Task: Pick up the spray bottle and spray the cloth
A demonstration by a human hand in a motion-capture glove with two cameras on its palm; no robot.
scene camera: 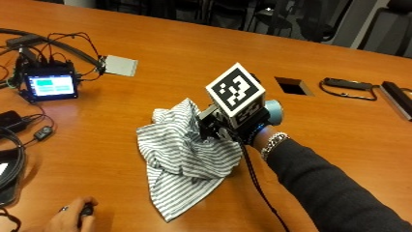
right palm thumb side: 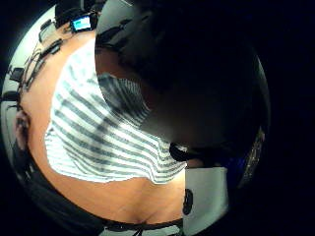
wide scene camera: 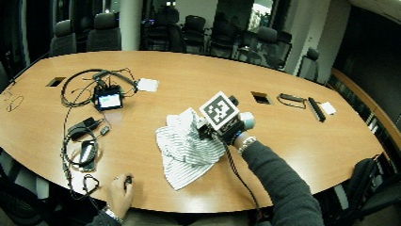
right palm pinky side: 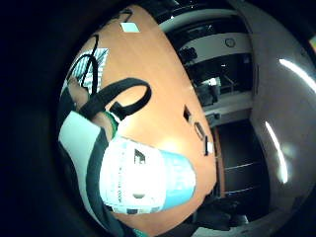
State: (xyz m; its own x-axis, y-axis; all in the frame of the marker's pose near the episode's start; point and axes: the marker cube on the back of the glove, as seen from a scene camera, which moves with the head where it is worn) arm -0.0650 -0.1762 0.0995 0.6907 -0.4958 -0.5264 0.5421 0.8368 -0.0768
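The grip (scene camera: 248, 126), the gloved right hand, holds the spray bottle (scene camera: 273, 112) over the striped cloth (scene camera: 183, 159) mid-worktop (scene camera: 161, 53). Only the little-finger palm view shows the bottle's label (right palm pinky side: 143, 180); the thumb view shows cloth below. Bare worktop lies all round, edges well apart.

I see a small lit screen (scene camera: 48, 86) among black cables (scene camera: 61, 46) on the wooden table (scene camera: 193, 53), a grey card (scene camera: 120, 65) beside them.

The cloth (scene camera: 183, 159) is white with grey stripes. The bottle (right palm pinky side: 148, 180) is pale blue with a white label. The table (scene camera: 180, 63) is orange-brown wood.
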